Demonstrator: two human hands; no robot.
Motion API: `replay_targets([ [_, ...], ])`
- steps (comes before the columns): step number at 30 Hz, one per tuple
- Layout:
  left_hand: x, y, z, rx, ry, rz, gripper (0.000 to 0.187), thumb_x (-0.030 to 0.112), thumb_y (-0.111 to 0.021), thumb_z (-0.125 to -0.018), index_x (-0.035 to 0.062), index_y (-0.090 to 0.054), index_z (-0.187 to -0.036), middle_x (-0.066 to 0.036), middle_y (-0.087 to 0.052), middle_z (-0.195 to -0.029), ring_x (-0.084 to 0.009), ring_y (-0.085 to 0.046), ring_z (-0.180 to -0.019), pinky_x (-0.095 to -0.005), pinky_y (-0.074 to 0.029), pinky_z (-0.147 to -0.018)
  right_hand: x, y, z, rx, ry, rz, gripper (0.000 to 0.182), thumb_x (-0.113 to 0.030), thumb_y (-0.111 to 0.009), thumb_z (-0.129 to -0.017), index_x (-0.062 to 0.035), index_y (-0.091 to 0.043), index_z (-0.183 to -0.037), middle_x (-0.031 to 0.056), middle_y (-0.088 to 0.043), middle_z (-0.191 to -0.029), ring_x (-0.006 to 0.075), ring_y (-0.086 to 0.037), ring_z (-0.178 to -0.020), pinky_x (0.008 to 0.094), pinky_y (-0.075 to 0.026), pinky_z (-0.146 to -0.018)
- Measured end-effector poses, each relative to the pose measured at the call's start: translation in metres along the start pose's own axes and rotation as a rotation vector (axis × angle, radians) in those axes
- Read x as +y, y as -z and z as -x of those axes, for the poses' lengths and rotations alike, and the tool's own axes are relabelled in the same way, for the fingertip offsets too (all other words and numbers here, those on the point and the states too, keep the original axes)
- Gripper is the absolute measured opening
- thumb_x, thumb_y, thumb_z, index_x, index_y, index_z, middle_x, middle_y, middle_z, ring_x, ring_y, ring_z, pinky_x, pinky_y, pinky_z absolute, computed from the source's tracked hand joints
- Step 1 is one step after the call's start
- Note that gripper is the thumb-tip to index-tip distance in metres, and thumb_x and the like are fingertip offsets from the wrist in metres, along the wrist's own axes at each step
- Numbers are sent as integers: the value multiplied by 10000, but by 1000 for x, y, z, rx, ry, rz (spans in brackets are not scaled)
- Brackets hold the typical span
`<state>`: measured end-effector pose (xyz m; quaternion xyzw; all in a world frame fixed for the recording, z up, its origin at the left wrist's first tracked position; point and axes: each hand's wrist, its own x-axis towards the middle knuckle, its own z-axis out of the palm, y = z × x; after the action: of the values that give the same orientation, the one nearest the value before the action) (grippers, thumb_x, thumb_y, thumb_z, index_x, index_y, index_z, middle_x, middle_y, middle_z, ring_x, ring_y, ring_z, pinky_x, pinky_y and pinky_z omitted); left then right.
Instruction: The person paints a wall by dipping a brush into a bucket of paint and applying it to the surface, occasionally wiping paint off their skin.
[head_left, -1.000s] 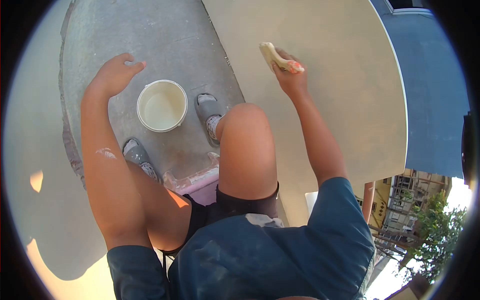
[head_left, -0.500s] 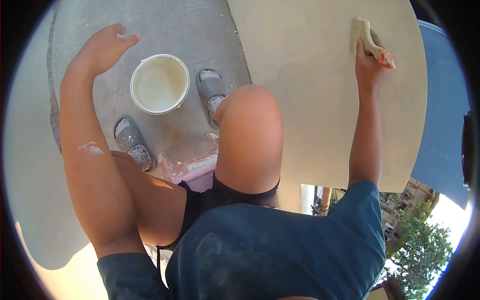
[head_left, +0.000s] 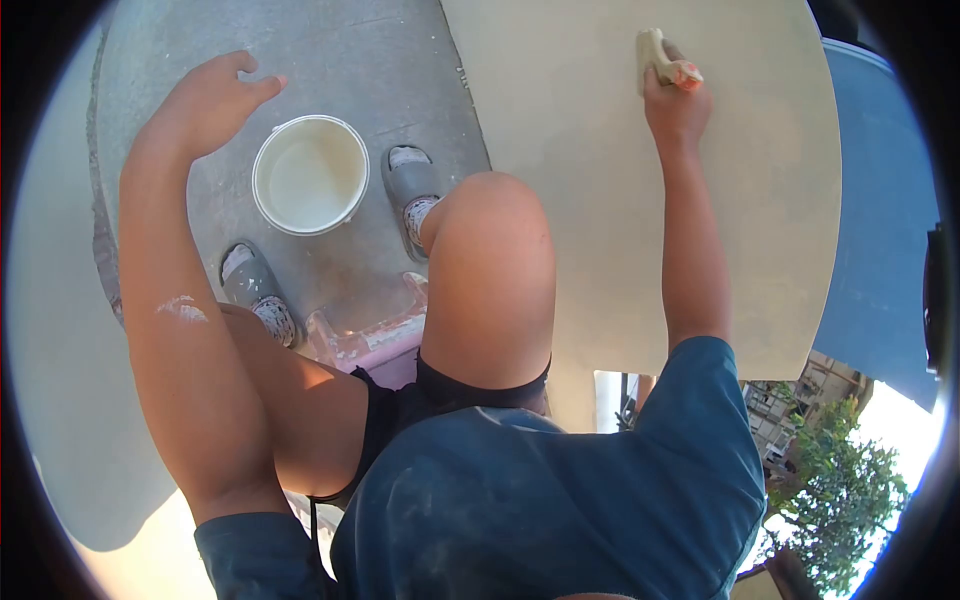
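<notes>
My right hand (head_left: 678,108) is wrapped round the handle of a cream-coloured trowel-like tool (head_left: 652,52) with a red-orange handle end. The tool's flat side lies against the beige wall (head_left: 590,220) at the upper right. My left hand (head_left: 212,100) hangs in the air at the upper left, its fingers curled but apart, with nothing in them. Just to its right and below stands a white bucket (head_left: 311,175) with pale, whitish contents.
Two grey sandals (head_left: 410,185) are on my feet on the grey concrete floor (head_left: 330,60). Under me is a pink, paint-marked stool (head_left: 375,345). A blue surface (head_left: 880,200) lies beyond the wall's right edge, and a leafy tree (head_left: 840,485) shows at the lower right.
My right hand has moved left along the wall with the tool, and slightly upward in view. My left hand has hardly moved.
</notes>
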<state>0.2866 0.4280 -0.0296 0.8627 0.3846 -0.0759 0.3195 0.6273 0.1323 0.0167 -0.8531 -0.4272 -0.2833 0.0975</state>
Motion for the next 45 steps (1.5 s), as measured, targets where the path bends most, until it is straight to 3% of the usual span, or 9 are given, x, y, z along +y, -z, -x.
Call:
replay_targets([
  [4,-9,1,1,69,-18,-31,649,463,-571,-817,-7,-486,-1257,-251,-561,-1164,-341,-550,-1082,-386,-421,-915,-26,-17,26,-52,-195,-319,364,-76,-668,-767,-27,-619,-1123,116,-680,-901,165,-657,-810,294,-512,-717],
  [6,-5,2,2,57,-22,-21,650,467,-572,-818,-5,-488,-1256,-253,-561,-1164,-341,-551,-1081,-386,-421,-917,-42,-67,71,-266,-46,-28,378,-169,-612,-772,-180,-608,-1150,117,-604,-816,318,-624,-746,424,-507,-660],
  [11,11,3,7,27,-41,26,662,439,-550,-819,-49,-478,-1261,-239,-508,-1266,-351,-488,-1184,-395,-378,-989,-16,-136,127,-618,-106,163,372,-135,-531,-820,-227,-569,-1179,132,-591,-893,351,-621,-760,444,-511,-652],
  [16,-8,2,7,19,10,4,667,469,-558,-810,-13,-488,-1267,-230,-512,-1266,-353,-490,-1182,-404,-375,-991,5,-34,47,-206,-3,224,327,-179,-611,-788,-165,-608,-1115,102,-601,-832,298,-612,-700,431,-500,-603],
  [21,-23,8,10,65,-17,-2,665,498,-549,-823,17,-479,-1276,-262,-534,-1212,-355,-521,-1133,-404,-387,-959,-8,-1,40,90,-72,-177,378,-133,-658,-745,-125,-618,-1121,83,-601,-758,276,-599,-665,392,-494,-598],
  [26,-18,5,22,59,-3,-8,663,498,-548,-821,26,-478,-1282,-257,-534,-1215,-354,-504,-1158,-397,-369,-977,-29,-96,135,-498,-42,66,327,-196,-580,-812,-205,-595,-1138,115,-588,-830,327,-617,-727,449,-505,-633],
  [35,-28,12,29,9,33,43,682,510,-557,-801,26,-487,-1276,-241,-536,-1222,-343,-523,-1137,-400,-386,-966,14,7,85,-174,-78,160,355,-150,-629,-769,-163,-611,-1123,84,-576,-735,286,-605,-682,401,-510,-585],
  [37,-29,14,30,73,63,0,684,515,-549,-801,30,-487,-1278,-241,-533,-1229,-351,-511,-1154,-411,-379,-973,11,15,86,32,-144,-142,381,-157,-644,-762,-172,-611,-1142,83,-569,-707,285,-593,-657,398,-509,-586],
  [45,-33,11,45,22,99,3,668,509,-546,-816,31,-486,-1279,-248,-517,-1245,-352,-491,-1174,-406,-363,-986,-2,-33,138,-386,-147,89,357,-149,-639,-766,-130,-641,-1123,113,-637,-820,282,-633,-708,346,-515,-640],
])
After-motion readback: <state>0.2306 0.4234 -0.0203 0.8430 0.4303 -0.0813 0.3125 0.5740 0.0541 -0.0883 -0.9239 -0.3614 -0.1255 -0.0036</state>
